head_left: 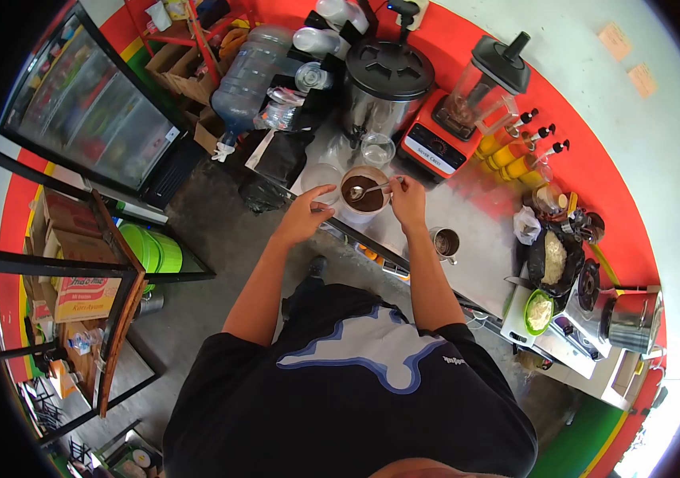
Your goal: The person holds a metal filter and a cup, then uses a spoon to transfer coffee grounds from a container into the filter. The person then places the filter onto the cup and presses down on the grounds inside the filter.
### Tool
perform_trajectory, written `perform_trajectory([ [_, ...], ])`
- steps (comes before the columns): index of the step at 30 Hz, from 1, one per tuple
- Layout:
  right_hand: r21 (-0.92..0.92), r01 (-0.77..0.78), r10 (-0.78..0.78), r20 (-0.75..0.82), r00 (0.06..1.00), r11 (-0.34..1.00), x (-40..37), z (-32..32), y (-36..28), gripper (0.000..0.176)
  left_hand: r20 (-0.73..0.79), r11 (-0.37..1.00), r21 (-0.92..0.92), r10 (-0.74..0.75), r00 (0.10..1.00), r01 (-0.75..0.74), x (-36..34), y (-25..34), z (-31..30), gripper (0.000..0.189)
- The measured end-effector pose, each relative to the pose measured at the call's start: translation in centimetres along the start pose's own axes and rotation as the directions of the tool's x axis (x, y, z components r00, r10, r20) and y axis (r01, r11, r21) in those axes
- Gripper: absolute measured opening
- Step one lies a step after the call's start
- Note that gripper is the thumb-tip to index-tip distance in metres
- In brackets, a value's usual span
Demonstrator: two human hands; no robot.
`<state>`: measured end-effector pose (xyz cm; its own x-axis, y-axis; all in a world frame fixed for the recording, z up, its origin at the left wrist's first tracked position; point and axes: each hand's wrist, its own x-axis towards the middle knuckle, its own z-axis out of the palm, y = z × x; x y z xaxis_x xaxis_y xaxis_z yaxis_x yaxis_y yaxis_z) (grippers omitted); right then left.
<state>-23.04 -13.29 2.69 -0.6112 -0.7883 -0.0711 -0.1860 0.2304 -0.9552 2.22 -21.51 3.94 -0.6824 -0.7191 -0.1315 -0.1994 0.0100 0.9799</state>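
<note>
One round tub, pale-walled, partly filled with dark brown powder; it stands on the steel counter at the near edge, between the two hands, mouth facing up. One metal spoon, shiny and slim, its bowl inside the tub's mouth over the powder. Whether the bowl carries a load, I cannot make out. Spoon's long axis runs left to right with a slight slant: bowl to the left, handle to the right and a little farther off.

Right hand pinches the handle end between thumb and fingers. Left hand holds nothing, thumb and forefinger spread wide just left of the tub; contact with the rim, cannot tell.

Counted nearby: one clear cup just beyond the tub; one metal mug to the right and nearer; one blender with a red-orange base, far right; three pump bottles holding yellow, right of it; one steel dispenser, black-lidded, on the far side.
</note>
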Motion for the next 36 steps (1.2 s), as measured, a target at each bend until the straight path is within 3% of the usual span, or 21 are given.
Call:
perform_trajectory([
  [5, -0.076, 0.012, -0.018, -0.086, 0.996, 0.997, -0.9, 0.9, 0.0, 0.03, 0.024, 1.0, 0.023, 0.012, 1.0, -0.013, 0.2, -0.3, -0.4, 0.057],
  [17, 0.053, 0.026, -0.018, -0.15, 0.989, 0.998, -1.4, -0.6, 1.5, 0.026, 0.021, 1.0, -0.011, -0.028, 0.999, 0.028, 1.5, -1.2, 0.1, 0.057],
  [20, 0.123, 0.047, -0.029, -0.149, 0.988, 0.991, -1.8, -0.9, 1.6, 0.027, 0.021, 0.999, -0.011, -0.031, 0.999, 0.032, 1.4, -1.2, 0.2, 0.057],
  [22, 0.112, 0.102, -0.103, 0.003, 0.995, 0.988, -2.0, -1.1, 1.6, 0.025, 0.029, 0.999, -0.008, -0.041, 0.999, 0.041, 1.4, -1.2, 0.2, 0.056],
  [25, 0.116, 0.093, -0.09, -0.037, 0.995, 0.989, -2.2, -1.2, 1.9, 0.025, 0.054, 0.999, -0.018, -0.048, 0.997, 0.049, 1.4, -1.2, 0.5, 0.056],
  [32, 0.282, -0.052, 0.068, -0.049, 0.996, 0.958, -2.1, -2.2, 1.9, 0.026, 0.044, 0.998, -0.018, -0.059, 0.997, 0.06, 1.9, -1.3, 0.5, 0.052],
  [34, 0.404, -0.105, 0.148, -0.076, 0.986, 0.909, -2.2, -2.5, 1.9, 0.026, 0.041, 0.998, 0.003, -0.058, 0.997, 0.058, 1.9, -0.7, 0.5, 0.052],
  [36, 0.44, -0.121, 0.178, -0.091, 0.98, 0.89, -2.4, -2.9, 1.9, 0.026, -0.043, 0.998, 0.05, -0.031, 0.999, 0.034, 2.1, 0.1, 0.9, 0.049],
])
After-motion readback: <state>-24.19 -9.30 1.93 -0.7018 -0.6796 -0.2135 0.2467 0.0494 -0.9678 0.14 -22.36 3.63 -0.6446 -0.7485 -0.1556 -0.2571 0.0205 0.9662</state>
